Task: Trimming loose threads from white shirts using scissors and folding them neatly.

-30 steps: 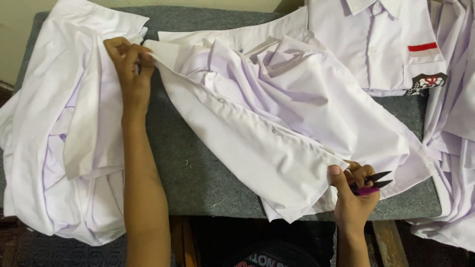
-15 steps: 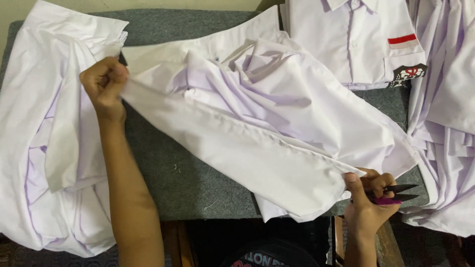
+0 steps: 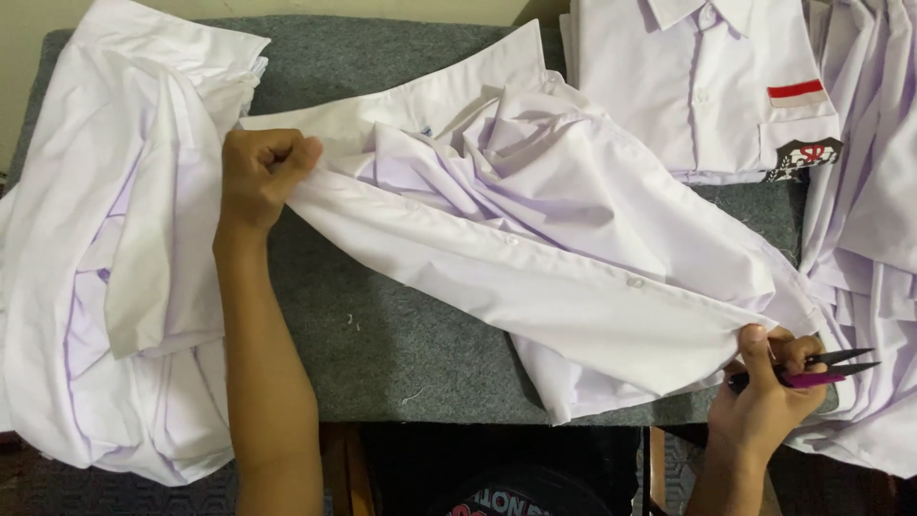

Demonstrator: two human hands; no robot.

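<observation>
Head view: my left hand [image 3: 266, 177] is a closed fist, fingers pressed together around the upper end of the white shirt [image 3: 564, 258], near its collar side. My right hand [image 3: 764, 382] is at the lower right, thumb and forefinger pinching the other end of the same front edge, while the other fingers keep small thread snips [image 3: 812, 368] w/ a purple handle; the blades point to the right, away from the cloth. Blades look nearly closed, but I cannot tell for sure.

The shirt lies on the grey table [image 3: 382, 334], between my 2 hands. Its button placket [image 3: 535, 253] is stretched tight, and the long axis goes diagonal from upper left to lower right. A button [image 3: 633, 283] shows approx. in the lower part, nearer to my right hand than the left.

Only one view here. A pile of white shirts [image 3: 115, 268] is at left, touching my left forearm; a folded shirt w/ red-white patch [image 3: 707, 86] is at upper right
</observation>
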